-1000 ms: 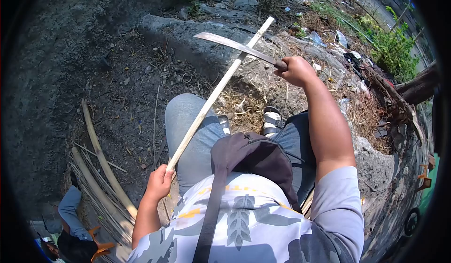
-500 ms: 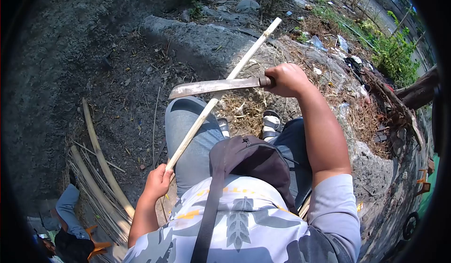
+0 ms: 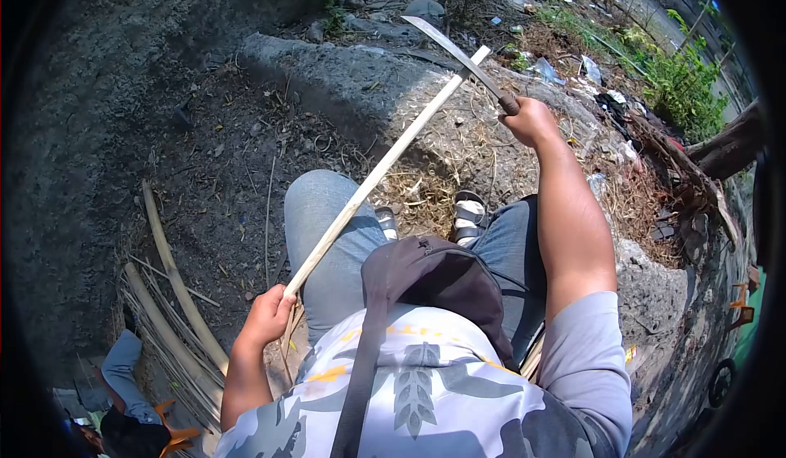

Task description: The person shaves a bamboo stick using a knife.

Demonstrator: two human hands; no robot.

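Observation:
My left hand (image 3: 267,315) is closed round the lower end of a long pale stick (image 3: 375,178), stripped of bark. The stick slants up and away to the right, passing over my left thigh. My right hand (image 3: 532,122) grips the dark handle of a machete (image 3: 449,46). Its blade points up and to the left and crosses the stick close to the far end. The tip of the blade reaches beyond the stick on the left.
Several long poles and thin strips (image 3: 182,294) lie on the ground at my left. Beyond them another person (image 3: 131,388) sits near an orange chair (image 3: 174,433). A stone ledge (image 3: 327,69) runs ahead, with shavings (image 3: 422,192) around my feet. Litter and a tree trunk (image 3: 729,147) are at right.
The machete has moved from the middle of the stick up to its far end, and its blade has swung to point more upward. My left hand keeps its hold, with the stick slightly lower.

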